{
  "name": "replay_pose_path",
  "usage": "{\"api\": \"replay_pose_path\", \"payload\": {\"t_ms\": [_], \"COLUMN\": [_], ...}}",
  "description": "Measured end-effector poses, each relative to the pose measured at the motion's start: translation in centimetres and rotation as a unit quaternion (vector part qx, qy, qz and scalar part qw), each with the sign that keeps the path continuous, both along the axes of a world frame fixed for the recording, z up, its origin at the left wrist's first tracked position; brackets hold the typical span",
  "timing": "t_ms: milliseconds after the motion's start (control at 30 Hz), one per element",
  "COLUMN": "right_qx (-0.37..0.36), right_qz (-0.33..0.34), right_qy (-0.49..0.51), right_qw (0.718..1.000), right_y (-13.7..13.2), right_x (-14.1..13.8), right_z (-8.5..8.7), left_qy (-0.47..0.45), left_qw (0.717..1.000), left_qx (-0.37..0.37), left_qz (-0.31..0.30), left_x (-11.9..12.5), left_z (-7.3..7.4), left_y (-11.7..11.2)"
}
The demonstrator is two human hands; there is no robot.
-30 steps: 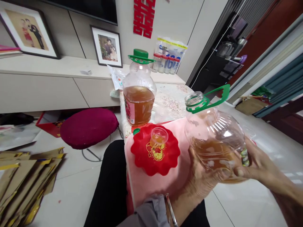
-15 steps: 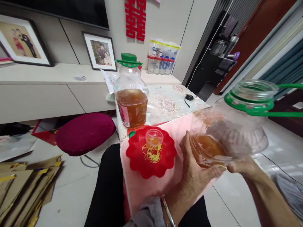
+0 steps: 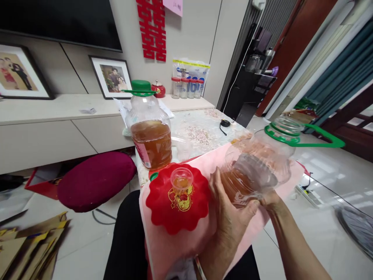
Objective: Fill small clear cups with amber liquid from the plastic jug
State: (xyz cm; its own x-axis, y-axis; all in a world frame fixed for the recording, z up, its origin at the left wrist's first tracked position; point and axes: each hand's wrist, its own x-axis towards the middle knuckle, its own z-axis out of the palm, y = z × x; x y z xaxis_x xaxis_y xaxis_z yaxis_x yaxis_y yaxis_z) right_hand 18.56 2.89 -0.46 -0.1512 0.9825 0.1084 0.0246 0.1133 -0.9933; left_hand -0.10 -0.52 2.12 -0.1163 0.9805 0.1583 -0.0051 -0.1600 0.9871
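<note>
I hold a large clear plastic jug (image 3: 256,163) with both hands, its mouth open and pointing right, a green ring handle (image 3: 303,136) sticking out. Amber liquid sits low in it. My left hand (image 3: 230,210) grips the jug's near side and base. My right hand (image 3: 269,200) is mostly hidden under the base. To the left, a red scalloped plate (image 3: 175,202) carries a small clear cup (image 3: 181,181) with a little amber liquid. Behind them stands a second jug (image 3: 150,132), capped green and half full of amber liquid.
A pink cloth (image 3: 186,241) covers the near table end over my lap. A magenta cushion (image 3: 93,181) and cardboard sheets (image 3: 29,241) lie on the floor at left. Jars (image 3: 186,87) and framed photos (image 3: 112,77) stand on a low cabinet. A power strip (image 3: 309,194) lies at right.
The held jug has swung from nearly upright to tilted with its mouth to the right, then come lower and closer to the table. My head has lifted slightly.
</note>
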Motion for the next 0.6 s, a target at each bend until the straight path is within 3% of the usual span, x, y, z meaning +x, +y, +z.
{"api": "replay_pose_path", "payload": {"t_ms": [133, 367, 600], "right_qx": [-0.001, -0.029, -0.03], "right_qz": [0.021, -0.043, -0.099], "right_qy": [0.067, 0.142, 0.183], "right_qw": [0.998, 0.988, 0.978], "right_y": [0.4, -1.0, -3.2], "right_x": [-0.4, -1.4, -2.7], "right_z": [-0.6, -0.1, -1.4], "left_qy": [0.045, 0.085, 0.204], "left_qw": [0.999, 0.996, 0.973], "left_qx": [0.003, -0.01, 0.083], "left_qz": [0.023, 0.018, 0.076], "left_x": [0.2, 0.2, 0.0], "left_z": [-0.1, 0.0, -0.6], "left_y": [-0.3, -0.9, -1.5]}}
